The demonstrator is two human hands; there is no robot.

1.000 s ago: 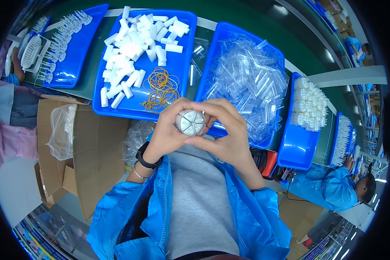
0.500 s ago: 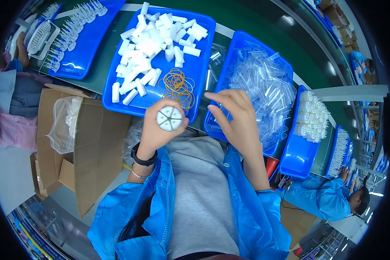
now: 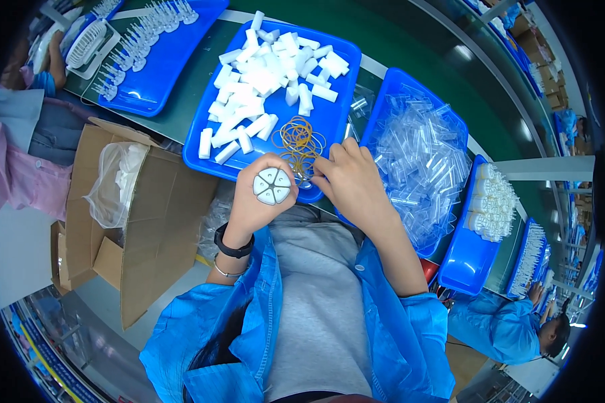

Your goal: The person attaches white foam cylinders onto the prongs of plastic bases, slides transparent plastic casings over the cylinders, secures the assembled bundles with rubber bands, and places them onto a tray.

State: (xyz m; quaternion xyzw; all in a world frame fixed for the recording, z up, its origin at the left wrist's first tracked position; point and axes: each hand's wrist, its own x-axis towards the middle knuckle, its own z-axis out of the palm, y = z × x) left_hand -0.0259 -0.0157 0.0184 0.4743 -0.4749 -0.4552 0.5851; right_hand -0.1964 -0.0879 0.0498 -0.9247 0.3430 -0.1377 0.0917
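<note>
My left hand (image 3: pixel 265 199) is wrapped around a bundle of several white wedge-shaped pieces (image 3: pixel 272 186), whose ends form a round face pointing up. To its right, my right hand (image 3: pixel 351 185) reaches down at the near right edge of a blue tray (image 3: pixel 205 154). Its fingers are bent and drawn together against the loose tan rubber bands (image 3: pixel 300 140), seemingly pinching one; the fingertips are partly hidden. White foam-like blocks (image 3: pixel 259 74) are heaped in the same tray, beyond the bands.
A blue tray of clear plastic pieces (image 3: pixel 417 161) stands on the right, beside trays of white parts (image 3: pixel 492 205) and thin white pieces (image 3: pixel 528 258). An open cardboard box (image 3: pixel 161 235) is at left. Co-workers sit on both sides, one in a blue sleeve (image 3: pixel 497 329).
My right hand has come down and left to the rubber bands, its spread fingers closing together. My left hand still holds the white bundle. The whole view has shifted slightly.
</note>
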